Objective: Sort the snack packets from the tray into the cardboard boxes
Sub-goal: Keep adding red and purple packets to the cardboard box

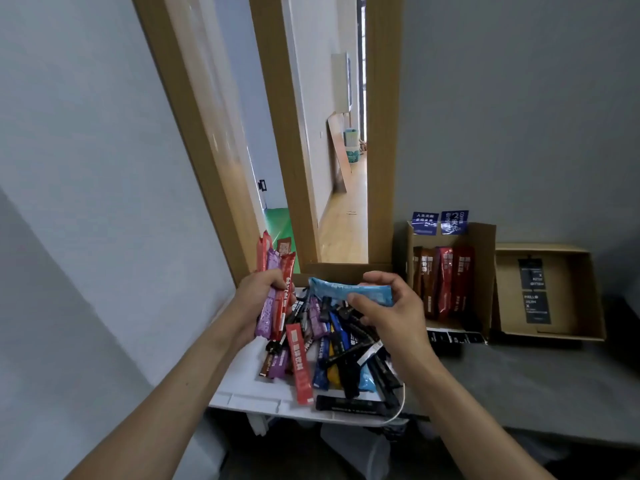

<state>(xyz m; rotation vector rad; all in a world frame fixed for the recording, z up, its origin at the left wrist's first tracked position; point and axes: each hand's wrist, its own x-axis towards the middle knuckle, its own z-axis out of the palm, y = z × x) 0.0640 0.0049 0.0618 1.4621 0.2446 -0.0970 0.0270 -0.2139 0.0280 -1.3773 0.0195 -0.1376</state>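
Both forearms extend toward the white tray (242, 393) on the grey tabletop (519, 386). Left grip (257, 296), above the tray's left edge, clasps a bundle of red and purple packets (273, 265) upright. Right grip (384, 306), above the tray's far side, pinches a light-blue packet (346, 292). Loose packets (332, 351) lie heaped in the tray. Right of the tray: two open cardboard boxes, the nearer box (485, 258) containing red and brown packets, the farther box (585, 299) black items. Behind the tray: a wood-framed doorway (381, 133) in the grey wall (519, 98).
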